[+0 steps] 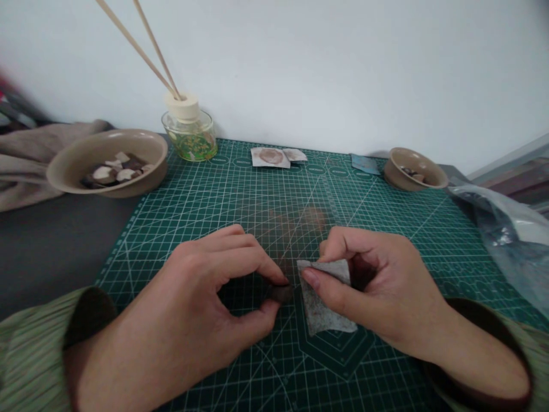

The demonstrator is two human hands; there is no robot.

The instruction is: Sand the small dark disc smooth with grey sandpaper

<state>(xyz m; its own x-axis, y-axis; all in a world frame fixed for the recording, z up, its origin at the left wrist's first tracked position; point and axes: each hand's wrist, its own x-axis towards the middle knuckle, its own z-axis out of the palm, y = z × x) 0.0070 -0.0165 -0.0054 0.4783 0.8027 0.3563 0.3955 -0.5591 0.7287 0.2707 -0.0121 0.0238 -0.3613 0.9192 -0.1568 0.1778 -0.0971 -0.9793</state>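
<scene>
My left hand rests low on the green cutting mat, thumb and forefinger pinched on a small dark round piece. Right beside it, my right hand pinches a grey-white square pad, stained with brown, between thumb and fingers. The pad hangs down from the fingers and nearly touches the dark piece. Both hands are closed. Brownish smudges mark the mat just beyond the hands.
A tan bowl of dark and white pieces stands at the back left, next to a reed diffuser. Used stained pads lie at the mat's far edge. A smaller bowl and a blue packet sit back right, with a plastic bag at the right edge.
</scene>
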